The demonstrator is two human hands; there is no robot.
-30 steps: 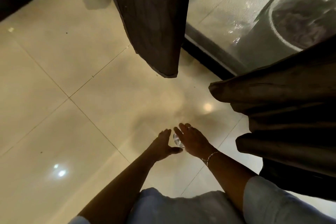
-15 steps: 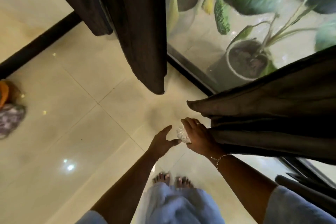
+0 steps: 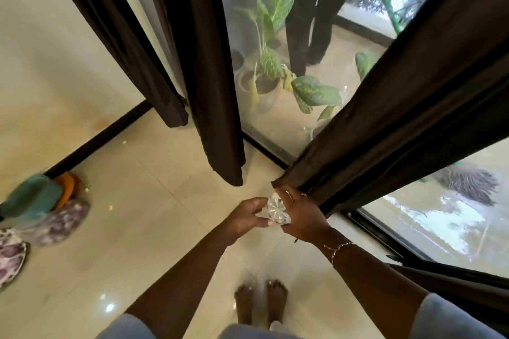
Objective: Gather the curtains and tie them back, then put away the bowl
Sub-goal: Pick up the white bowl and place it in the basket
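Note:
A small cut-glass bowl (image 3: 276, 210) sits between my two hands at mid-frame. My right hand (image 3: 301, 215) grips the bowl from the right, its fingertips beside the hem of the dark brown right curtain (image 3: 399, 107). My left hand (image 3: 245, 217) pinches the bowl's left rim with thumb and fingers. The right curtain stretches from the upper right down to my right hand. The dark brown left curtain (image 3: 209, 69) hangs free, its hem just above the floor.
A glass door (image 3: 275, 124) shows potted plants (image 3: 264, 82) and a person's dark trousers (image 3: 308, 14) outside. Cushions (image 3: 41, 209) lie by the wall at left. My bare feet (image 3: 260, 303) stand on the glossy tiled floor (image 3: 137, 201).
The camera has tilted up, showing more of the curtains and door. My left hand has closed in onto the bowl, which my right hand still holds.

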